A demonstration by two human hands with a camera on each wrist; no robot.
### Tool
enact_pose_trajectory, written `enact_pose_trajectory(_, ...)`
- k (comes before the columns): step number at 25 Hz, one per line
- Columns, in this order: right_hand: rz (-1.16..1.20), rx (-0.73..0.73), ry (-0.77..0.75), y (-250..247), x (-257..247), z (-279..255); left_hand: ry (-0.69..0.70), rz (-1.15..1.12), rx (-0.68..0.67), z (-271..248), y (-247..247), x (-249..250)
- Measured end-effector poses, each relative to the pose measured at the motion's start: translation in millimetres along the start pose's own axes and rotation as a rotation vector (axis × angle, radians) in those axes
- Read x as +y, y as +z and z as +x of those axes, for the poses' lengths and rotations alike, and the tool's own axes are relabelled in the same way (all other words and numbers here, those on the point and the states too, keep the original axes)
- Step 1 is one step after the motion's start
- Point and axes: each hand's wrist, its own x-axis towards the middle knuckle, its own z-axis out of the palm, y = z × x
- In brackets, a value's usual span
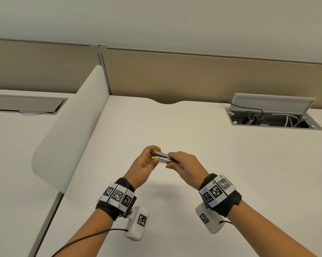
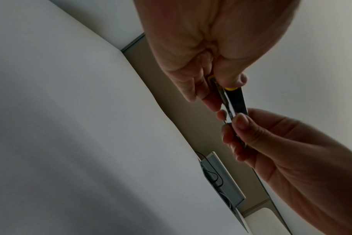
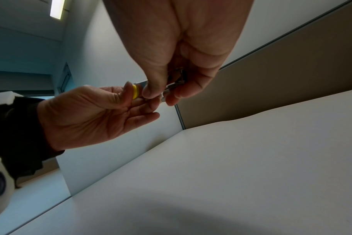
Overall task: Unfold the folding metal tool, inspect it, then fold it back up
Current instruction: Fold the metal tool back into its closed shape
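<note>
The folding metal tool (image 1: 163, 157) is a small silver piece with two yellow-tipped handle ends, held in the air above the white desk (image 1: 221, 164). My left hand (image 1: 149, 160) pinches the yellow end between thumb and fingers. My right hand (image 1: 177, 161) pinches the other, metal end. The two silver handles lie close together, with a narrow gap at the yellow tips. In the left wrist view the tool (image 2: 234, 103) runs from my left hand (image 2: 217, 89) down to my right hand (image 2: 235, 127). In the right wrist view the tool (image 3: 174, 79) is mostly hidden by my right hand (image 3: 161, 93).
A white rounded divider (image 1: 67, 138) stands on the left edge of the desk. A beige partition (image 1: 203, 76) runs along the back. An open cable hatch (image 1: 273, 117) with wires sits at the back right.
</note>
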Motion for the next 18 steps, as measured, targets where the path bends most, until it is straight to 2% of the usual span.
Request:
enact_pose_trajectory(10, 0.0, -0.032, 0.037, 3, 18, 7, -0.036, -0.002, 0.016, 14, 9, -14)
enact_pose_trajectory(13, -0.012, -0.035, 0.043, 2, 22, 9, -0.051, 0.01, -0.014, 16, 6, -13)
enact_pose_trajectory(16, -0.07, -0.011, 0.026, 1, 27, 10, -0.075, 0.224, -0.055, 19, -2, -11)
enact_pose_trajectory(18, -0.095, -0.005, 0.02, 1, 26, 10, -0.033, 0.412, -0.033, 20, -6, -11)
